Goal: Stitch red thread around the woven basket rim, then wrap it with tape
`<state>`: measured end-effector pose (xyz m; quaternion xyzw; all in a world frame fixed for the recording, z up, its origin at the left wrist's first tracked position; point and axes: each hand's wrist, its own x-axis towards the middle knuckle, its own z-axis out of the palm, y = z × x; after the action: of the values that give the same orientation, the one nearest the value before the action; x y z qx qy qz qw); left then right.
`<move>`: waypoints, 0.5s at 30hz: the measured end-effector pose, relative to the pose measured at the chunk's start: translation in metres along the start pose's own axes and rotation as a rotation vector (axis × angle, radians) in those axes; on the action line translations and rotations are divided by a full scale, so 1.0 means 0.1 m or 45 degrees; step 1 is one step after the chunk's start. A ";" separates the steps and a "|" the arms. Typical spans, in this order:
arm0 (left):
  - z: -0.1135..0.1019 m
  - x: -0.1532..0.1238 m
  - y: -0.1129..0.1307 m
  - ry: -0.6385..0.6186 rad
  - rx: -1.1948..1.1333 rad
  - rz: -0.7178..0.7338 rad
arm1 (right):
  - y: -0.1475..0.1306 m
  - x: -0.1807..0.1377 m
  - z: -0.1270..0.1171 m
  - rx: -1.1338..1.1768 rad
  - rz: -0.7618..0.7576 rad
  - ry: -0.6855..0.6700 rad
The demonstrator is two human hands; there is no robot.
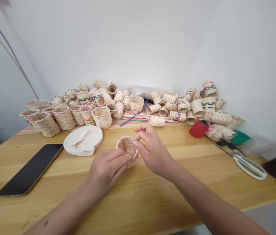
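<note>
A small woven basket (125, 146) with a pink and white trimmed rim sits between my hands over the wooden table (138, 192). My left hand (107, 171) wraps its fingers around the near side of the basket. At the basket's right rim, my right hand (151, 148) pinches with thumb and fingers curled. Whether a needle or thread is in that pinch is too small to tell.
A big pile of woven baskets (138, 102) fills the back of the table, with coloured strips (134, 117) among them. A stack of white paper discs (83, 139) and a black phone (31, 170) lie at left. A red spool (198, 128) and scissors (244, 160) are at right.
</note>
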<state>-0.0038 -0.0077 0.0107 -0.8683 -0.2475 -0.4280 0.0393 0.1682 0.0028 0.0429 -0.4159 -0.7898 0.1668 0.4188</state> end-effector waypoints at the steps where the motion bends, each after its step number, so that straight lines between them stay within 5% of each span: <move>1: -0.03 0.01 -0.02 0.004 0.003 -0.007 | -0.02 0.03 0.02 0.031 -0.025 0.012; 15: -0.06 -0.02 -0.04 -0.070 0.041 0.022 | -0.06 0.03 -0.23 0.036 0.102 -0.360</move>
<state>-0.0111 -0.0070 0.0129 -0.8812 -0.2477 -0.3995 0.0501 0.1822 -0.0001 0.0617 -0.4135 -0.8213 0.2513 0.3022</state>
